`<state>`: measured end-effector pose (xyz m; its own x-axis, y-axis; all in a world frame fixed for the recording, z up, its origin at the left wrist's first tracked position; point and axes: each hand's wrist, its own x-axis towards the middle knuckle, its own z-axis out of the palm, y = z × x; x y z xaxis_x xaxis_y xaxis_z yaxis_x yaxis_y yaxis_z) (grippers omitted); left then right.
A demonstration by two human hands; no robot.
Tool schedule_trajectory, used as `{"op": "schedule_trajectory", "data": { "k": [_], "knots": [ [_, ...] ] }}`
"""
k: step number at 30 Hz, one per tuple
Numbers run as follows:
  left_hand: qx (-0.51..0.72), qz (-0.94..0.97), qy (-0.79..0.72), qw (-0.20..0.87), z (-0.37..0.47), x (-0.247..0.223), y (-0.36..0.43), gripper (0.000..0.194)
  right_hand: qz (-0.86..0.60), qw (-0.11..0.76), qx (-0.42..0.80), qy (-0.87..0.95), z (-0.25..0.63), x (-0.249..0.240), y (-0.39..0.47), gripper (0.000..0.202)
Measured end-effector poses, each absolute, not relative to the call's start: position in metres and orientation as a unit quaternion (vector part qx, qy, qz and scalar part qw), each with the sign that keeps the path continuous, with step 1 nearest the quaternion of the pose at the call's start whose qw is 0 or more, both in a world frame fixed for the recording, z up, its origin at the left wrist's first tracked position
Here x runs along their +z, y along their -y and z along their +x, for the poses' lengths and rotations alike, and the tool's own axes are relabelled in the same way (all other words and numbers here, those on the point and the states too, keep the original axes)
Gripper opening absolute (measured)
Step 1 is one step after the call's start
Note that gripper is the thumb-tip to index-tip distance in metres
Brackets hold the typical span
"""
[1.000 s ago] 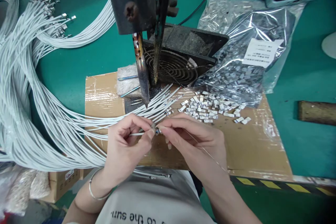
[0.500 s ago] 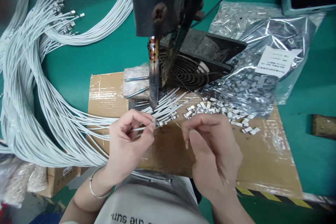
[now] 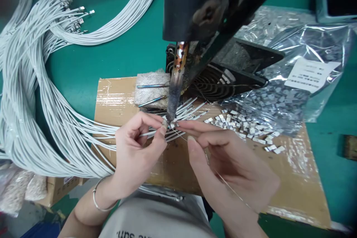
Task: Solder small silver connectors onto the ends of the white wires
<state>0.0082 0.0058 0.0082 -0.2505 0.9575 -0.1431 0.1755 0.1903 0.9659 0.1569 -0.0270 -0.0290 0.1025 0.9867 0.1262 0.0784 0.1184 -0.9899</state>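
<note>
My left hand (image 3: pixel 139 152) pinches a white cable (image 3: pixel 144 134) between thumb and forefinger, close to its end. Right at those fingertips is the tip of a soldering iron (image 3: pixel 174 89), pointing down from a black holder. A small metal connector piece (image 3: pixel 172 125) shows beside the tip. My right hand (image 3: pixel 234 163) has thumb and fingers closed on a thin solder wire (image 3: pixel 231 189), which crosses the palm. The wire's front end reaches toward the iron tip, and the right forefinger stretches out near the connector piece. Exact contact at the tip is too small to tell.
Loose metal connectors (image 3: pixel 251 126) lie on the cardboard (image 3: pixel 290 178), before a clear bag (image 3: pixel 312 78) of more. A black fan (image 3: pixel 217 81) stands behind the iron, a wrapped block (image 3: pixel 152 81) left of it. Bundles of white cables (image 3: pixel 19 119) fill the left.
My right hand has moved forward and left, bringing the solder wire up to the iron tip. My left hand has stayed nearly in place with the cable. The view has shifted slightly.
</note>
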Motion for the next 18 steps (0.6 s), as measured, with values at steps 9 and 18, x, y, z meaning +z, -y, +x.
{"op": "schedule_trajectory", "data": {
  "k": [9, 18],
  "knots": [
    [0.466, 0.436, -0.642, 0.424, 0.0085, 0.0078, -0.0077, 0.015, -0.532, 0.532, 0.415, 0.513, 0.1552, -0.0284, 0.0229, 0.022],
    [0.463, 0.438, -0.645, 0.422, 0.0091, 0.0086, -0.0064, 0.015, -0.525, 0.539, 0.419, 0.508, 0.1559, -0.0283, 0.0226, 0.023]
  ]
}}
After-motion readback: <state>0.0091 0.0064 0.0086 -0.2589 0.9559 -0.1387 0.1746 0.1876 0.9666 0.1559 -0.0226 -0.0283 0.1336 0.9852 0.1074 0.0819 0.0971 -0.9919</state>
